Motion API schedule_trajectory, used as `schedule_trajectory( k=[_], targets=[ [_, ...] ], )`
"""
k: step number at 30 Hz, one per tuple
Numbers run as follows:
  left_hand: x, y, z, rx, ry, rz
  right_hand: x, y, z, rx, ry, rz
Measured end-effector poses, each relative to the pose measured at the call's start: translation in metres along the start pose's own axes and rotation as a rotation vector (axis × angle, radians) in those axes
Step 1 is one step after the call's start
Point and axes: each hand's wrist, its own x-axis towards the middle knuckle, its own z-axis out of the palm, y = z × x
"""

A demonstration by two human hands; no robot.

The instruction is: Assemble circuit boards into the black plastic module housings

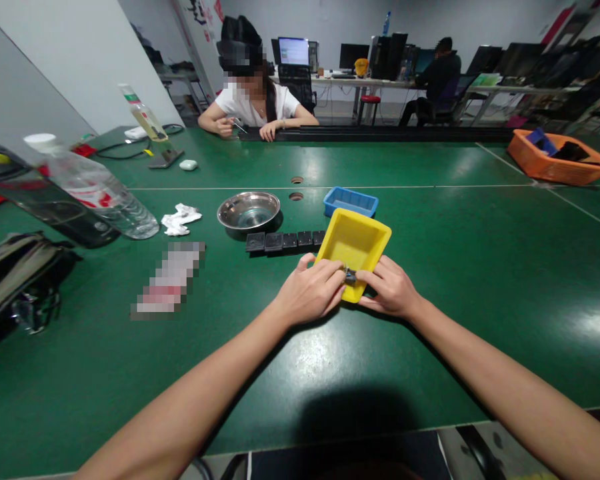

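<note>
Green table (480, 280), glossy, fills most of the view. Yellow plastic tray (356, 240) near its middle, tilted, between the person's two hands. Left hand (307, 290): grip closed on the tray's left side, fingertips inside against small dark parts (350, 276) at the near end. Right hand (393, 287): grip closed on the right side, a fingertip against the same parts; too small to identify. Just beyond the tray, blue plastic bin (350, 203). Left of the tray, row of black square pieces (274, 243), stainless steel bowl (249, 212) behind them. Farther left, crumpled white tissue (181, 219), then clear plastic bottle (105, 187), white-capped. Far right, orange basket (545, 168). Across, seated person in white shirt (287, 103).
</note>
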Motion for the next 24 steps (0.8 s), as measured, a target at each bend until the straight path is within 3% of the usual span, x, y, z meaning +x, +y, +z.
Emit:
schedule_trajectory(
  k=[4, 10, 16, 21, 24],
  targets=[
    [0.000, 0.002, 0.002, -0.062, 0.001, -0.049, 0.001, 0.000, 0.000, 0.011, -0.010, 0.010],
    [0.001, 0.017, 0.008, -0.163, 0.089, -0.291, 0.007, -0.004, -0.001, -0.022, -0.006, -0.029],
    [0.000, 0.020, 0.009, -0.140, 0.170, -0.269, 0.008, -0.006, 0.000, -0.029, -0.020, -0.006],
    [-0.003, 0.012, 0.010, -0.159, 0.365, -0.221, 0.002, -0.004, 0.003, 0.044, -0.028, 0.072],
    [-0.007, 0.007, 0.012, -0.174, 0.532, -0.283, -0.002, 0.003, 0.004, 0.085, 0.028, 0.129]
  ],
)
